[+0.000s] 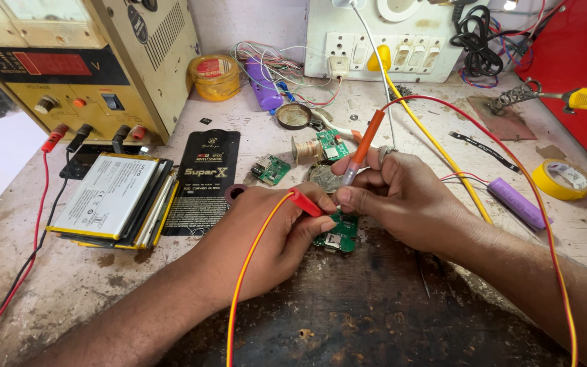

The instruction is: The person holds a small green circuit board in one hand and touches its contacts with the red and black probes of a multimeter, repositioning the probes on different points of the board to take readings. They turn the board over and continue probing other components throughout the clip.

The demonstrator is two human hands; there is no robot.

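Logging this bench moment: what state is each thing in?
Left hand: grip shut on red probe.
Right hand: grip shut on orange probe.
Green circuit board: flat under both probe tips.
Power supply: red and black leads plugged in.
Phone batteries: stacked flat.
Yellow tape roll: lying flat.

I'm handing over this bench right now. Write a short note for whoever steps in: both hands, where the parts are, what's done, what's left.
Left hand: pinches a red probe tip on a yellow-red lead, pressed toward the green circuit board.
Right hand: holds an orange-handled probe like a pen, tip down at the same board.
Board lies on the dark mat, partly hidden under both hands.
Nearby: battery stack to the left, power supply behind it, soldering iron on its stand, right.
Done: both probes placed at the board; exact contact points are hidden.
Left: no solder work visible; iron untouched.
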